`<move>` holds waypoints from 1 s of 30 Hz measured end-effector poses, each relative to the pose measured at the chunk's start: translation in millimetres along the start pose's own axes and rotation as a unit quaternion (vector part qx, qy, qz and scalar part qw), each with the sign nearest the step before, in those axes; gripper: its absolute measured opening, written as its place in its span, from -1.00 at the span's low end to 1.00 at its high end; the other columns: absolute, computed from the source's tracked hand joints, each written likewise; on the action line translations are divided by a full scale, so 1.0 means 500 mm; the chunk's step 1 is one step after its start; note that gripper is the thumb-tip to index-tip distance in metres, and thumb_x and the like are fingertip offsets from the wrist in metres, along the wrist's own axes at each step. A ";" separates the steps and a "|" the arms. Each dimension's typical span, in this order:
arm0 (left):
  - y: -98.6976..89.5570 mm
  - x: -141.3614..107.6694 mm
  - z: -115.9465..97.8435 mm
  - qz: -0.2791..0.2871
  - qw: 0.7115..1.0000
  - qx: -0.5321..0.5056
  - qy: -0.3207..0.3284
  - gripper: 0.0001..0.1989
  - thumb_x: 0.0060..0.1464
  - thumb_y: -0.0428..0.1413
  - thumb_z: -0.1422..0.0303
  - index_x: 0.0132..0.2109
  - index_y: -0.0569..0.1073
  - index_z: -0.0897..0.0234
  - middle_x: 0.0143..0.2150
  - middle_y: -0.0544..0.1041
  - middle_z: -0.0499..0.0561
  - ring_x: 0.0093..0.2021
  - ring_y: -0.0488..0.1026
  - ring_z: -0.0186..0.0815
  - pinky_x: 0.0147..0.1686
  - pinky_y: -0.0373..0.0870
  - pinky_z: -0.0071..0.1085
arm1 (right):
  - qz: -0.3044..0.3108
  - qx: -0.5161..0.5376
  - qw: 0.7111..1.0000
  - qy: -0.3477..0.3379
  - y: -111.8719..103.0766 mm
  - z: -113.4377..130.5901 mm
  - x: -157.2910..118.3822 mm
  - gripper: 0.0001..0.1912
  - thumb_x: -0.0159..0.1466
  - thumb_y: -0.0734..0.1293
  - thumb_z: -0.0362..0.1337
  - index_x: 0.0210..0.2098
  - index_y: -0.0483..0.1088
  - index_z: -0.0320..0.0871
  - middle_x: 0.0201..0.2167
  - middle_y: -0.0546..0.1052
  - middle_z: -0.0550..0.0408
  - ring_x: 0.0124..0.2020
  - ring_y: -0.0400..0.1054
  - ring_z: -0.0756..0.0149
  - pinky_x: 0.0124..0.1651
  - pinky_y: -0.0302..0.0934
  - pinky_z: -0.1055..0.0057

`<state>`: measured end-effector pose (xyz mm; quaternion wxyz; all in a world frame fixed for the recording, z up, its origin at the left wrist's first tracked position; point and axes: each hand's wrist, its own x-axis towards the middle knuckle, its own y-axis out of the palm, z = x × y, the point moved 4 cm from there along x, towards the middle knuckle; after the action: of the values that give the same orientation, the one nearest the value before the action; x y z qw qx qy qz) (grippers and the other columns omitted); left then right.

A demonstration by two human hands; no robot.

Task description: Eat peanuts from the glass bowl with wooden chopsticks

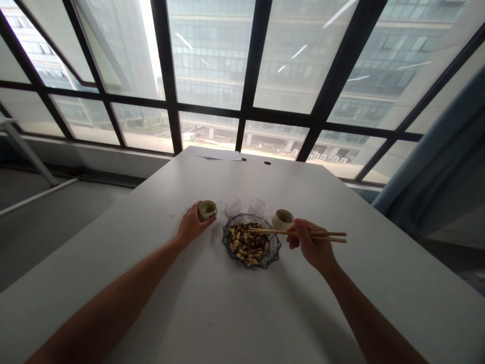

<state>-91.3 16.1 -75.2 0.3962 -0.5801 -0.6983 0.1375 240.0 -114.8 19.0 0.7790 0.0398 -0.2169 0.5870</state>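
A glass bowl with a scalloped rim stands mid-table, filled with peanuts in the shell and darker seeds. My right hand grips a pair of wooden chopsticks, their tips over the bowl's contents. Whether the tips pinch anything is too small to tell. Left of the bowl, my left hand is wrapped round a small greenish cup. A second such cup stands right of the bowl, just beyond my right hand. Two small white translucent cups, one left and one right, sit behind the bowl.
The white table reaches to a wall of dark-framed windows. Papers lie at its far edge, near two dark round spots. A blue curtain hangs at the right, and a white metal frame stands at the left.
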 end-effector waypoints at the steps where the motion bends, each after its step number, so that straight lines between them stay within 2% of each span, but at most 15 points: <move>1: -0.001 -0.001 0.000 0.000 1.000 -0.003 0.002 -0.24 -0.01 0.26 0.03 0.25 0.28 0.31 0.15 0.48 0.25 0.13 0.46 0.01 0.14 0.38 -0.09 | 0.026 -0.001 1.000 0.007 0.008 -0.004 0.000 -0.40 0.16 0.36 0.28 -0.54 0.50 -0.17 -0.70 0.49 0.06 -0.73 0.35 0.37 -0.68 0.27 0.47; 3: -0.003 -0.003 -0.001 0.000 1.000 -0.008 0.007 -0.25 -0.02 0.26 0.03 0.23 0.29 0.30 0.13 0.50 0.23 0.12 0.46 0.00 0.13 0.38 -0.09 | 0.060 -0.002 0.998 0.015 0.019 -0.008 -0.001 -0.40 0.14 0.37 0.29 -0.53 0.51 -0.17 -0.69 0.50 0.05 -0.71 0.37 0.35 -0.66 0.29 0.45; 8: -0.006 -0.003 -0.002 0.002 1.000 -0.018 0.008 -0.25 -0.05 0.28 0.03 0.22 0.31 0.26 0.10 0.52 0.20 0.10 0.47 -0.02 0.12 0.39 -0.10 | 0.016 0.003 1.000 -0.012 0.008 0.007 -0.004 -0.38 0.21 0.31 0.28 -0.54 0.49 -0.17 -0.74 0.46 0.08 -0.76 0.31 0.39 -0.71 0.21 0.49; 14: -0.004 0.001 -0.002 0.003 1.000 -0.017 0.007 -0.26 -0.06 0.29 0.03 0.21 0.32 0.26 0.10 0.52 0.21 0.09 0.48 -0.02 0.11 0.40 -0.11 | 0.090 -0.039 0.995 -0.031 0.019 0.019 -0.013 -0.39 0.23 0.30 0.27 -0.53 0.49 -0.17 -0.74 0.46 0.08 -0.75 0.32 0.37 -0.70 0.21 0.47; 19: -0.003 0.001 -0.006 0.000 1.000 -0.009 0.005 -0.27 -0.04 0.29 0.04 0.21 0.32 0.26 0.11 0.52 0.20 0.09 0.47 -0.02 0.11 0.39 -0.12 | 0.124 -0.067 0.988 -0.060 0.022 0.017 -0.012 -0.42 0.29 0.28 0.21 -0.51 0.49 -0.17 -0.70 0.48 0.07 -0.71 0.36 0.36 -0.65 0.24 0.46; 30: -0.005 -0.001 -0.022 0.000 1.000 0.012 0.006 -0.32 -0.02 0.28 0.06 0.20 0.34 0.21 0.08 0.53 0.17 0.08 0.48 -0.03 0.10 0.38 -0.13 | 0.105 -0.046 0.993 -0.035 0.020 0.001 -0.010 -0.44 0.28 0.29 0.21 -0.48 0.50 -0.17 -0.71 0.48 0.07 -0.73 0.36 0.36 -0.67 0.26 0.46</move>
<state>-85.3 12.1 -66.3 0.4077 -0.5761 -0.6940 0.1422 229.4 -116.4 15.6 0.7060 0.0014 -0.2738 0.6531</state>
